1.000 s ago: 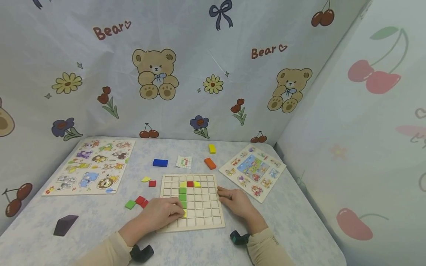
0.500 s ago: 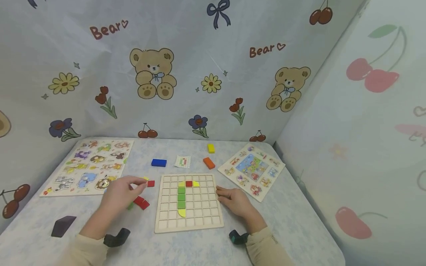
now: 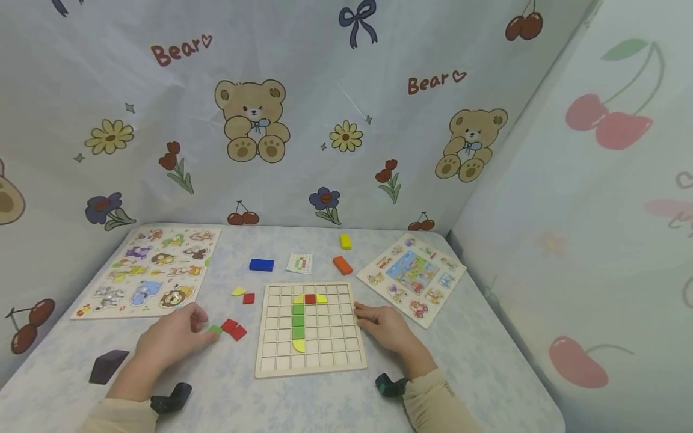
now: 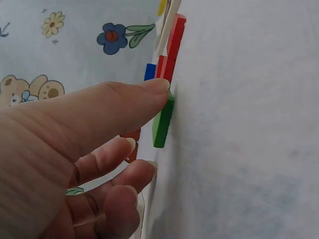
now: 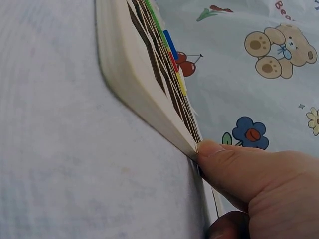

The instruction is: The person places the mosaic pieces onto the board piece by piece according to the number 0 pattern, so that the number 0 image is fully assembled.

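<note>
Left hand [image 3: 170,337] lay on the table [image 3: 487,361], fingers loosely extended, thumb tip touching the green square tile [image 3: 215,329]; nothing gripped. Tile sat flat on the table, just left of two red tiles [image 3: 234,328], left of the wooden grid board [image 3: 311,364]. Right hand [image 3: 385,328] rested relaxed against the board's right edge, thumb pressed to it, not curled round it. Board held a green column, a yellow half-round below, and red and yellow pieces on top.
</note>
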Tool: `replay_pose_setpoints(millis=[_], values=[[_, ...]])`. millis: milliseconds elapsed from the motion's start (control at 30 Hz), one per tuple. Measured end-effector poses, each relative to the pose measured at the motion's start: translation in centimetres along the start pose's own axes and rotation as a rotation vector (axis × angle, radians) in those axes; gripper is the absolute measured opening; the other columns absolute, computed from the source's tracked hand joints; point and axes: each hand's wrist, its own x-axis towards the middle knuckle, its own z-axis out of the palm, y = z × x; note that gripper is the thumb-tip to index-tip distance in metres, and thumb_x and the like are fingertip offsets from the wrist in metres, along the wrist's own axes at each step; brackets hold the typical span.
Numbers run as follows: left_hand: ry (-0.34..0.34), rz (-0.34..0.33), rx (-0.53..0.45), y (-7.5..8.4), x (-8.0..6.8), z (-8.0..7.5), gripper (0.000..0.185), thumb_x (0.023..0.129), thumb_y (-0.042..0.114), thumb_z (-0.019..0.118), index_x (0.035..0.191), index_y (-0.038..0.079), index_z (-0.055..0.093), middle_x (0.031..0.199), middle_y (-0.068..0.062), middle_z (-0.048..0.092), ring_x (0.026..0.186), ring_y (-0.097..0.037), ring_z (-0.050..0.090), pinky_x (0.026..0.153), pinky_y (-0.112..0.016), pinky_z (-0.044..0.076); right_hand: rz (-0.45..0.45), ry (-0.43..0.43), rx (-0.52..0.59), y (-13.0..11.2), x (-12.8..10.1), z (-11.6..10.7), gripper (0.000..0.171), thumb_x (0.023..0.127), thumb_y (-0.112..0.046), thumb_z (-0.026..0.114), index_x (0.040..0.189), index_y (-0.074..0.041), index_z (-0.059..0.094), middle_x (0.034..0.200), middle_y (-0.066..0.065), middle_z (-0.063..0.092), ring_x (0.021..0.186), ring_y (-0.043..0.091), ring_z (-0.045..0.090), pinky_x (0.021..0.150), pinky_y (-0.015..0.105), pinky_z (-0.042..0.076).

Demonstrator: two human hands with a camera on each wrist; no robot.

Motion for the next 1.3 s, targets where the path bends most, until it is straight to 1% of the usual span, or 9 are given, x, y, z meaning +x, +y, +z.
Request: replay_pose_setpoints(millis=[167, 300, 433, 567, 767, 867, 967, 1100, 1300], values=[[0.009, 0.011, 0.009, 0.2, 0.2, 0.3, 0.043, 0.084, 0.04, 0.083, 0.109, 0.011, 0.065, 0.098, -0.003, 0.07, 0.08, -0.019, 0.061, 0.066, -0.037, 0.046, 0.017, 0.003, 0.018, 0.2, -0.2, 0.0, 0.032, 0.099, -0.029, 0.07, 0.129, -0.022, 0.072, 0.144, -0.011, 0.06, 0.138, 0.024, 0.055, 0.109, 0.05, 0.045], [0.025, 0.028, 0.025, 0.4, 0.4, 0.5, 0.039, 0.084, 0.034, 0.084, 0.111, 0.011, 0.067, 0.104, -0.007, 0.072, 0.088, -0.023, 0.065, 0.072, -0.043, 0.049, 0.029, -0.003, 0.027, 0.3, -0.3, 0.1, 0.031, 0.099, -0.03, 0.07, 0.129, -0.024, 0.072, 0.144, -0.012, 0.06, 0.138, 0.024, 0.054, 0.11, 0.051, 0.045], [0.023, 0.066, 0.038, 0.5, 0.4, 0.7, 0.035, 0.084, 0.031, 0.084, 0.11, 0.014, 0.07, 0.109, -0.008, 0.073, 0.095, -0.026, 0.067, 0.076, -0.048, 0.05, 0.031, 0.005, 0.025, 0.4, -0.4, 0.1, 0.031, 0.099, -0.03, 0.07, 0.129, -0.024, 0.073, 0.144, -0.013, 0.06, 0.138, 0.024, 0.054, 0.11, 0.05, 0.045], [0.044, 0.075, 0.042, 0.7, 0.3, 0.7, 0.031, 0.084, 0.031, 0.085, 0.107, 0.016, 0.071, 0.107, -0.005, 0.073, 0.09, -0.022, 0.066, 0.071, -0.044, 0.049, 0.024, 0.014, 0.023, 0.6, -0.5, 0.1, 0.031, 0.099, -0.031, 0.07, 0.129, -0.023, 0.073, 0.143, -0.012, 0.061, 0.138, 0.023, 0.055, 0.11, 0.05, 0.045], [0.105, 0.073, 0.025, 1.5, 0.0, 0.8, 0.033, 0.085, 0.038, 0.084, 0.108, 0.017, 0.072, 0.112, -0.008, 0.073, 0.086, -0.021, 0.062, 0.066, -0.04, 0.046, 0.015, 0.016, 0.019, 0.6, -0.6, -0.1, 0.031, 0.099, -0.03, 0.07, 0.129, -0.022, 0.073, 0.143, -0.013, 0.061, 0.138, 0.023, 0.055, 0.11, 0.05, 0.045], [0.127, 0.097, 0.024, 2.6, 0.0, 1.5, 0.032, 0.084, 0.039, 0.084, 0.106, 0.018, 0.072, 0.104, -0.005, 0.072, 0.079, -0.02, 0.059, 0.062, -0.037, 0.044, 0.014, 0.014, 0.008, 0.6, -0.7, -0.3, 0.031, 0.099, -0.03, 0.069, 0.129, -0.021, 0.073, 0.143, -0.012, 0.061, 0.137, 0.024, 0.055, 0.109, 0.05, 0.045], [0.134, 0.16, -0.019, 4.4, -0.4, 3.0, 0.028, 0.083, 0.037, 0.085, 0.103, 0.021, 0.072, 0.091, 0.002, 0.069, 0.069, -0.016, 0.054, 0.057, -0.033, 0.041, 0.014, 0.01, -0.01, 0.6, -0.7, -0.5, 0.032, 0.099, -0.031, 0.069, 0.13, -0.021, 0.072, 0.143, -0.011, 0.061, 0.137, 0.023, 0.056, 0.11, 0.049, 0.046], [0.11, 0.227, -0.083, 6.8, -1.8, 4.7, 0.026, 0.082, 0.034, 0.087, 0.101, 0.026, 0.072, 0.08, 0.008, 0.062, 0.065, -0.013, 0.051, 0.055, -0.028, 0.039, 0.02, -0.009, -0.008, -0.2, -0.3, 0.0, 0.032, 0.1, -0.03, 0.069, 0.131, -0.021, 0.072, 0.144, -0.012, 0.06, 0.138, 0.021, 0.055, 0.111, 0.048, 0.045], [0.074, 0.314, -0.092, 9.3, -3.3, 6.2, 0.02, 0.081, 0.036, 0.087, 0.092, 0.037, 0.071, 0.088, 0.018, 0.064, 0.06, -0.007, 0.048, 0.051, -0.025, 0.038, 0.018, 0.002, 0.003, -0.4, 0.0, 0.2, 0.031, 0.099, -0.027, 0.07, 0.129, -0.021, 0.073, 0.142, -0.012, 0.061, 0.138, 0.02, 0.055, 0.111, 0.047, 0.044]])
